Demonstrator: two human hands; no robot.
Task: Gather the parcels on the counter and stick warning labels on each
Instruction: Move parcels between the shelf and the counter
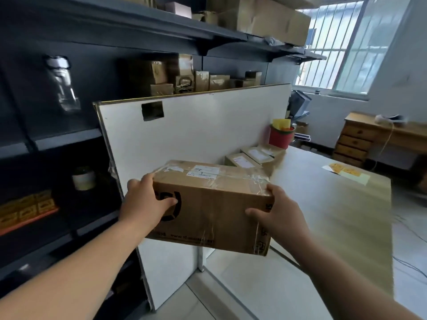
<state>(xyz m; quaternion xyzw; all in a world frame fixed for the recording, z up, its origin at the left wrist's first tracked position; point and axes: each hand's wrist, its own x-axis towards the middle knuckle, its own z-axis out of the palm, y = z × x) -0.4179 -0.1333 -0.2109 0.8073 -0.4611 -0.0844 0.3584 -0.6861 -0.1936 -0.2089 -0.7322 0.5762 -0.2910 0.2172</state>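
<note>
A taped brown cardboard parcel [215, 204] with white address labels on top is held in the air at the near left end of the counter [328, 215]. My left hand [145, 204] grips its left side and my right hand [277, 213] grips its right side. Two smaller parcels [240, 160] [261, 153] with white labels lie on the counter behind it, against a white board. Yellow warning labels [346, 172] lie on a sheet at the counter's far right.
A white board [196, 128] stands along the counter's left side. A red pot [280, 135] with yellow paper sits at the back. Dark shelves [57, 139] with boxes fill the left. A wooden drawer desk [360, 139] stands at the right under a barred window.
</note>
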